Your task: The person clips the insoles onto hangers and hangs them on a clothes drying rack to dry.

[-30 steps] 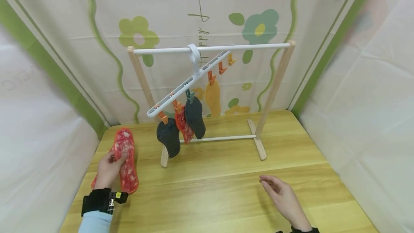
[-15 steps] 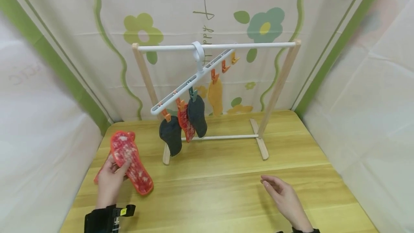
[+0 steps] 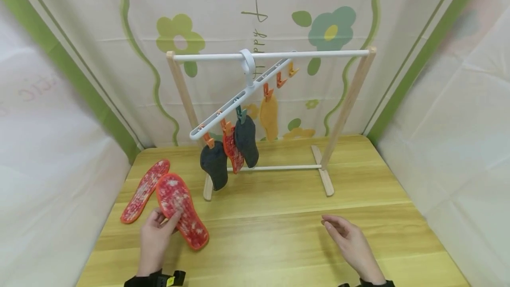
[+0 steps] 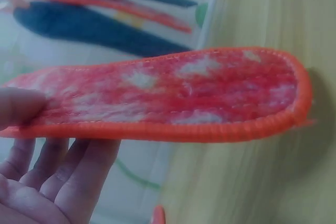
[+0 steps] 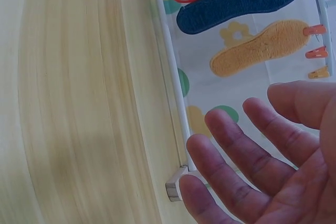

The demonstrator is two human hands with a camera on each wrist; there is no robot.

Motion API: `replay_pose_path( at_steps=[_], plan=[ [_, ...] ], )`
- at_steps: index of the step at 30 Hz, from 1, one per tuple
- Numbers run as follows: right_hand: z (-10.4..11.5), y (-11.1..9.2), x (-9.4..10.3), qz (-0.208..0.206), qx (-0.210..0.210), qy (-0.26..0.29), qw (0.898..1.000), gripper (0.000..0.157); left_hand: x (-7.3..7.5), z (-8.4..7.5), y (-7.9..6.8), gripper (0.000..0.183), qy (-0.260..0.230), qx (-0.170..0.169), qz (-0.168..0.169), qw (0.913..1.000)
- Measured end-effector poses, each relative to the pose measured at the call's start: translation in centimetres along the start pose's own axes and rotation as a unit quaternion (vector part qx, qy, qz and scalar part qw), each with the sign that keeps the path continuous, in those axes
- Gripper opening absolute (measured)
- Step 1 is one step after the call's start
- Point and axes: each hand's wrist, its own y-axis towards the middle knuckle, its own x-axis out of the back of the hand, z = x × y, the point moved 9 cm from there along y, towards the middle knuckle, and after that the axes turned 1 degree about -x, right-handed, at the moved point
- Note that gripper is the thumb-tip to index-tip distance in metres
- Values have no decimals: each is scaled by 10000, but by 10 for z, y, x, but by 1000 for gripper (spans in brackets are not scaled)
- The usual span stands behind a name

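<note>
My left hand [image 3: 156,238] pinches a red and white shoe insole [image 3: 182,209] with orange edging, thumb on its upper face and fingers beneath. In the left wrist view the held insole [image 4: 184,95] spans the frame, tilted over the table. A matching red insole [image 3: 145,191] lies flat on the table at the left. My right hand [image 3: 352,245] hovers at the right front, fingers loosely bent, holding nothing. On a white clip hanger [image 3: 227,109] hang two dark insoles, the front one [image 3: 214,165] nearest, a red insole [image 3: 233,150] between them, and a yellow insole [image 3: 269,118].
The hanger hooks over the white top bar [image 3: 311,54] of a wooden-legged rack [image 3: 348,105] at the table's back. An orange clip [image 3: 280,80] and a yellow clip [image 3: 292,70] hold nothing. Printed cloth walls surround the wooden table [image 3: 271,242].
My left hand has lifted the red insole off the other one and carried it right and toward the front, uncovering the second insole. The right hand stays nearly still.
</note>
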Motion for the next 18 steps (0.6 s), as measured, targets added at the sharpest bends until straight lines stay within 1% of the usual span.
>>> replay_pose_path(
  at_steps=[3, 9, 14, 18],
  plan=[
    [0, 1, -1, 37, -38, 51, 10000, 34, -11, -6, -10, 38, 15, -158, 162, 9997],
    [1, 4, -2, 139, -59, 115, 9998, 37, -33, -24, -26, 35, 138, -702, 526, 9960],
    [2, 5, -4, 251, -47, 164, 9995, 39, -52, -35, -32, 38, 138, -962, 774, 9922],
    [3, 6, -4, 284, 25, 169, 9994, 36, -66, -40, -33, 40, 66, -1015, 960, 9902]
  ],
)
